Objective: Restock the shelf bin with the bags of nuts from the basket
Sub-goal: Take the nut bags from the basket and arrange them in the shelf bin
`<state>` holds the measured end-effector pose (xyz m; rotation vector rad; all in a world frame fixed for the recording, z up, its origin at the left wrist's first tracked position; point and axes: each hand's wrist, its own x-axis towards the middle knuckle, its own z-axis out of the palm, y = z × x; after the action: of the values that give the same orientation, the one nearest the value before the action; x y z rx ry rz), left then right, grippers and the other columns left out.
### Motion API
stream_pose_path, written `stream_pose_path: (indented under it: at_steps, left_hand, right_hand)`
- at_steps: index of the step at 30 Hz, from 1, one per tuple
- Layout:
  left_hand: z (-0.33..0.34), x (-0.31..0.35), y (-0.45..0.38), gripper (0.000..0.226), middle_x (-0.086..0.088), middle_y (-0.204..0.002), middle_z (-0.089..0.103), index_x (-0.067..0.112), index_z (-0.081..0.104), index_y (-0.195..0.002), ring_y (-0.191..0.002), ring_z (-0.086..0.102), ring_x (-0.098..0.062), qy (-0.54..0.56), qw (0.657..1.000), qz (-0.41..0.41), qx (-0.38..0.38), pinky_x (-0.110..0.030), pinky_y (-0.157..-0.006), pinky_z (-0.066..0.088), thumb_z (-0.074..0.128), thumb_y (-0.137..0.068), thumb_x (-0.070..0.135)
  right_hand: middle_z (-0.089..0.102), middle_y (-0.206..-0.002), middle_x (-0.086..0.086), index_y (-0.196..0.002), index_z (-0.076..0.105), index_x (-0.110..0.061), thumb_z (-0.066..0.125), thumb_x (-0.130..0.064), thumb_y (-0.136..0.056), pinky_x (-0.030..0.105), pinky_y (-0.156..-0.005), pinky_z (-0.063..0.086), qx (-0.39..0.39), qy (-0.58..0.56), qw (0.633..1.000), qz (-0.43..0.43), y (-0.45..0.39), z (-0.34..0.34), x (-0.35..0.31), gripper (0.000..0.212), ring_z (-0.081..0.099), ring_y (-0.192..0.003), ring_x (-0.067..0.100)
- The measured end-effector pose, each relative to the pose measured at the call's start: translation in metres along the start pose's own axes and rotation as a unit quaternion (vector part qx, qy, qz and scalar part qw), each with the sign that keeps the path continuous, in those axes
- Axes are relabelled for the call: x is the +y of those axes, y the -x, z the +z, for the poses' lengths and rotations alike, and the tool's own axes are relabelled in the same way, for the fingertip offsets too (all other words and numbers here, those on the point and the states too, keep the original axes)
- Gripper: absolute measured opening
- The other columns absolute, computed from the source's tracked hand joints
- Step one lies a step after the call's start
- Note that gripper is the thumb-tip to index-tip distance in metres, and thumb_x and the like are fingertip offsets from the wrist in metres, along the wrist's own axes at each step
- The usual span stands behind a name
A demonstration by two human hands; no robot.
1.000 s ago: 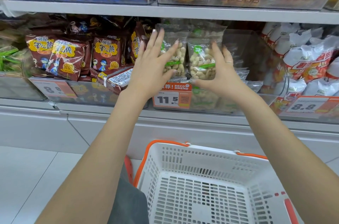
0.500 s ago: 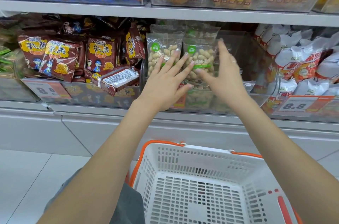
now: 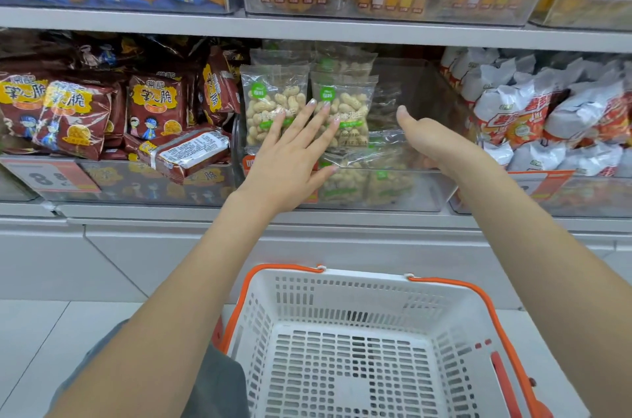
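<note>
Two clear bags of peanuts stand upright side by side in the transparent shelf bin [image 3: 427,188]: the left bag [image 3: 270,99] and the right bag [image 3: 352,103]. More peanut bags [image 3: 376,178] lie flat at the bin's bottom. My left hand [image 3: 294,157] has straight spread fingers lying across the fronts of both upright bags. My right hand [image 3: 434,144] is inside the bin to the right of them; only its thumb and back show, and its fingers are hidden. The white basket [image 3: 342,284] with orange handles is below, with nothing in it.
Dark red snack packs [image 3: 154,106] fill the bin to the left, white and orange bags [image 3: 533,116] the bin to the right. A shelf edge [image 3: 307,27] runs above, with blue packs and cakes on it. Pale floor tiles lie lower left.
Both hands have let go of the right bag, which now stands upright. My left hand slid right across the bags, and my right hand moved right and lower inside the bin.
</note>
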<state>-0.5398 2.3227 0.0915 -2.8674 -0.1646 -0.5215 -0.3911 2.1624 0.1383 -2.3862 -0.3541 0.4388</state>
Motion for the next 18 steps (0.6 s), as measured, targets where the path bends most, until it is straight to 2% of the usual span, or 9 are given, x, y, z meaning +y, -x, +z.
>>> stream_pose_path:
  at_steps: [2,4,8,10,14,16,18]
  left_hand:
    - [0.0,0.0,0.0,0.076,-0.003,-0.161,0.004,0.02,0.011,-0.152,-0.148,-0.001,-0.021,0.002,1.0,0.0,0.0,-0.046,-0.117,0.0,0.005,-0.086,0.058]
    - [0.0,-0.001,0.002,0.076,-0.003,-0.161,0.004,0.02,0.011,-0.152,-0.148,-0.001,-0.021,0.005,1.0,0.003,-0.002,-0.046,-0.117,0.0,0.005,-0.086,0.058]
    - [-0.001,-0.002,0.004,0.075,-0.004,-0.16,0.004,0.019,0.012,-0.152,-0.148,-0.002,-0.022,0.006,1.0,0.008,-0.002,-0.046,-0.118,0.002,0.006,-0.088,0.058]
    - [-0.002,-0.002,0.006,0.075,-0.004,-0.16,0.005,0.019,0.013,-0.152,-0.148,-0.001,-0.022,0.007,1.0,0.011,-0.007,-0.047,-0.118,0.003,0.007,-0.088,0.058]
    - [-0.003,0.0,0.007,0.073,-0.005,-0.16,0.009,0.019,0.017,-0.152,-0.148,0.001,-0.023,0.004,1.0,0.013,-0.011,-0.049,-0.119,0.005,0.01,-0.089,0.057]
    - [-0.004,-0.001,0.009,0.068,-0.004,-0.16,0.008,0.019,0.016,-0.152,-0.148,-0.001,-0.022,0.01,1.0,0.013,-0.012,-0.048,-0.119,0.003,0.018,-0.094,0.055]
    - [-0.004,-0.003,0.012,0.064,-0.002,-0.16,0.006,0.02,0.014,-0.152,-0.148,-0.005,-0.021,0.03,0.999,0.01,-0.015,-0.046,-0.119,0.0,0.028,-0.098,0.051]
  right_hand:
    - [0.031,-0.153,0.011,-0.146,0.031,-0.003,0.019,-0.054,-0.1,0.037,-0.109,0.029,-0.015,-0.013,1.0,0.002,0.0,-0.001,0.0,0.07,0.034,-0.138,0.029]
    - [0.023,-0.157,0.008,-0.149,0.022,-0.006,0.024,-0.056,-0.098,0.042,-0.112,0.03,-0.038,-0.079,0.996,0.016,-0.002,-0.004,0.005,0.071,0.028,-0.141,0.027]
    - [0.018,-0.159,0.006,-0.151,0.016,-0.008,0.028,-0.054,-0.099,0.045,-0.111,0.03,-0.006,-0.16,0.986,0.045,-0.004,-0.012,0.014,0.07,0.024,-0.143,0.029]
    - [0.019,-0.158,0.006,-0.15,0.017,-0.008,0.029,-0.053,-0.099,0.044,-0.111,0.03,-0.005,-0.176,0.983,0.043,-0.003,-0.01,0.013,0.069,0.024,-0.143,0.028]
    - [0.017,-0.159,0.004,-0.151,0.018,-0.012,0.034,-0.055,-0.096,0.046,-0.114,0.028,-0.061,-0.187,0.98,0.029,-0.004,-0.005,0.009,0.072,0.027,-0.142,0.026]
    - [0.017,-0.159,0.004,-0.151,0.017,-0.014,0.037,-0.056,-0.095,0.047,-0.114,0.03,-0.073,-0.207,0.975,0.026,-0.004,-0.005,0.008,0.073,0.029,-0.141,0.026]
    - [0.019,-0.158,0.005,-0.151,0.018,-0.009,0.035,-0.053,-0.097,0.044,-0.114,0.028,-0.051,-0.17,0.984,0.019,-0.002,-0.004,0.009,0.072,0.028,-0.142,0.027]
